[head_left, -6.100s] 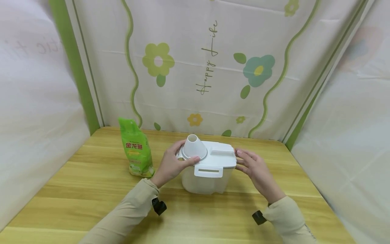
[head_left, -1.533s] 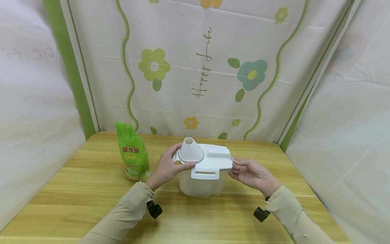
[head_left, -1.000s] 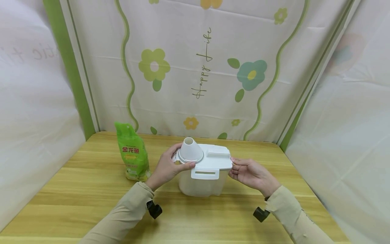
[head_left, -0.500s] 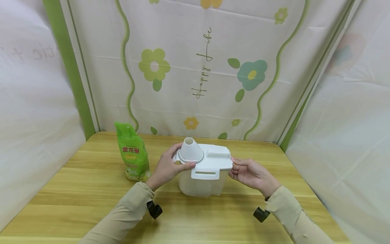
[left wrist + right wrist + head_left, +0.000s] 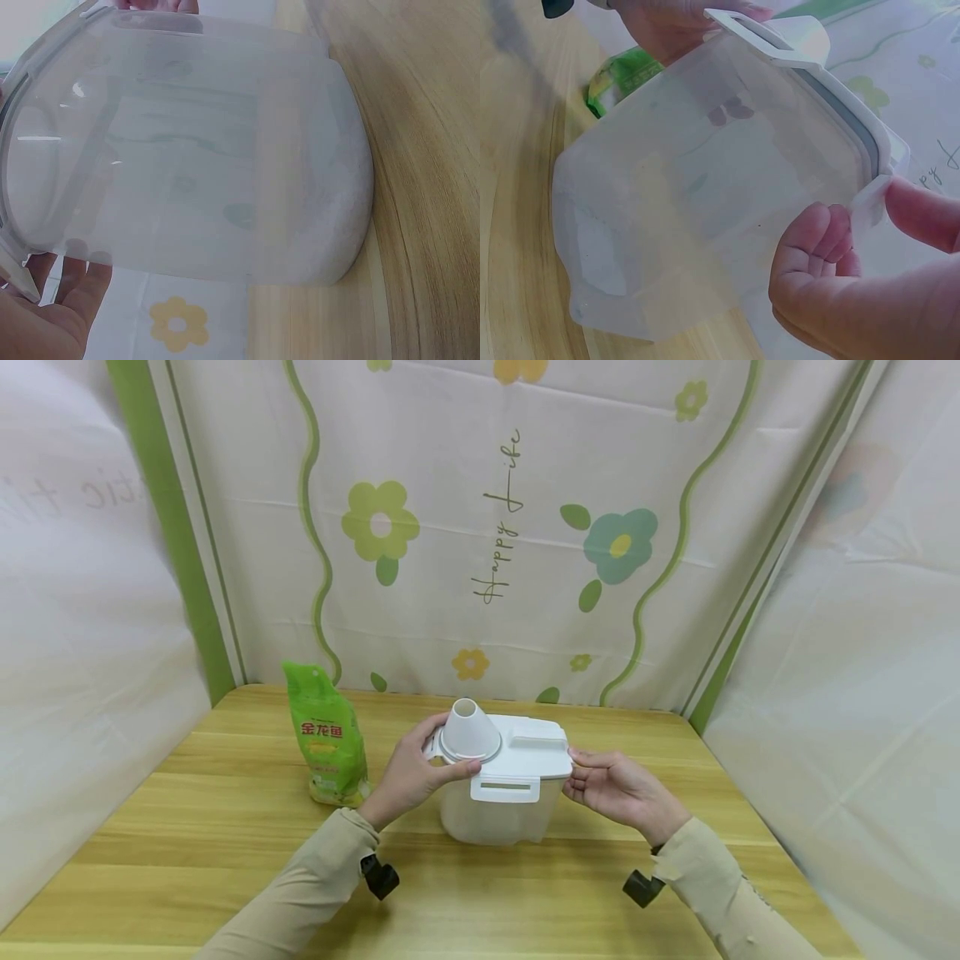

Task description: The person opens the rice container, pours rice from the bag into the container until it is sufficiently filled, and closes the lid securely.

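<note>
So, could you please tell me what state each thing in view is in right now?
Container, upright, translucent, no contents visible.
Lid, seated on the container.
Spout, pointing up from the lid, open at its tip.
Front latch, sticking outward, not flat against the container.
Side latch, pinched by the right grip.
Left grip, holding the lid beside the spout.
Green bag, standing, top leaning slightly; sealed or not, unclear.

Bag (image 5: 327,739) left of container (image 5: 495,817), both on table (image 5: 517,906), curtain (image 5: 442,602) behind them.
</note>
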`<state>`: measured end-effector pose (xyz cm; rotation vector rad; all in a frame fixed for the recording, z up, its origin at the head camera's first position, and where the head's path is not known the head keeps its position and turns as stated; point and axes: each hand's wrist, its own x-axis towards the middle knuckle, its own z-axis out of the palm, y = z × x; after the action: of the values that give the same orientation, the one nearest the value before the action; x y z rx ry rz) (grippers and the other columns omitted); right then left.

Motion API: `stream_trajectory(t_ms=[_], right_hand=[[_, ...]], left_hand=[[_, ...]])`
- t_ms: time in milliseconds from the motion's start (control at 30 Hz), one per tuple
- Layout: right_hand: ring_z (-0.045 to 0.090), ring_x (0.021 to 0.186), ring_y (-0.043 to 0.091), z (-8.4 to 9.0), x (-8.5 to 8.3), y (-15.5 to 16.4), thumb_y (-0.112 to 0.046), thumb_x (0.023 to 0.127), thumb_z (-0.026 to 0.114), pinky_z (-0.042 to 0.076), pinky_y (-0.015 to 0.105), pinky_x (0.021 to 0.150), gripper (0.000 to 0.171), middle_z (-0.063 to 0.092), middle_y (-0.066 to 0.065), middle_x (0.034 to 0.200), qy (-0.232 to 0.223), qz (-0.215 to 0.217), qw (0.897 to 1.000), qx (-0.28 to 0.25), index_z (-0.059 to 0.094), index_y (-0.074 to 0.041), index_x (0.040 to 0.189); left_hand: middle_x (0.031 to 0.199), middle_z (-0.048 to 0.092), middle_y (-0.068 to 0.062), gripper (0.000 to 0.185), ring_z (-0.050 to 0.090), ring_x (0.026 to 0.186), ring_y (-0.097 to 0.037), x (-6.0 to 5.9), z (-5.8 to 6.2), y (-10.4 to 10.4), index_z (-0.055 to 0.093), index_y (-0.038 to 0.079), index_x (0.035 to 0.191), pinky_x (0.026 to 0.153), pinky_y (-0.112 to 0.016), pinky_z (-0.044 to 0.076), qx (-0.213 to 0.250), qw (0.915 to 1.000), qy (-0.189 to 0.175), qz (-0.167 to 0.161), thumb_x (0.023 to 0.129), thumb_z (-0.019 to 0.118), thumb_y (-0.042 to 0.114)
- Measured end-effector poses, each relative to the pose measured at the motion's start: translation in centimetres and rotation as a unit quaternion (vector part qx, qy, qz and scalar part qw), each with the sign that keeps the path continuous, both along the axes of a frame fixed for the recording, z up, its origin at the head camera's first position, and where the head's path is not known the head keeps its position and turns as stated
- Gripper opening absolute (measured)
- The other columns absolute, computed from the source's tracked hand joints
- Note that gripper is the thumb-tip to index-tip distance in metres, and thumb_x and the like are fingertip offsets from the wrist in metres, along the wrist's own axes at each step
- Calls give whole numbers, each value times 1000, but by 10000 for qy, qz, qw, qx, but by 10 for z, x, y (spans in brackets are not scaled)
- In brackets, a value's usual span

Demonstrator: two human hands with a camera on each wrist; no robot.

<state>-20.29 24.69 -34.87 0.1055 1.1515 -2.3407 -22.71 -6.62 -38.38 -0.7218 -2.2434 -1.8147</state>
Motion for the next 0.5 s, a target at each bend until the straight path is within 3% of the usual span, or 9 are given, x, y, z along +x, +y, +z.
stream_trajectory(t_ms=[267,500], right_hand=[[54,105,23,0,0,0,-2,103,48,43,35,94,29,58,16,119,-19,55,10000,-63,45,2,131],[54,99,21,5,0,-2,2,101,49,46,34,94,34,54,14,114,84,-225,9997,81,39,4,133]], left_hand=[[115,62,-1,73,58,103,-20,-1,-2,0,55,13,135,91,-39,49,8,10000,51,-24,73,89,32],[115,62,0,73,58,103,-19,0,-1,0,54,15,135,92,-40,49,18,10000,33,-39,73,89,33]])
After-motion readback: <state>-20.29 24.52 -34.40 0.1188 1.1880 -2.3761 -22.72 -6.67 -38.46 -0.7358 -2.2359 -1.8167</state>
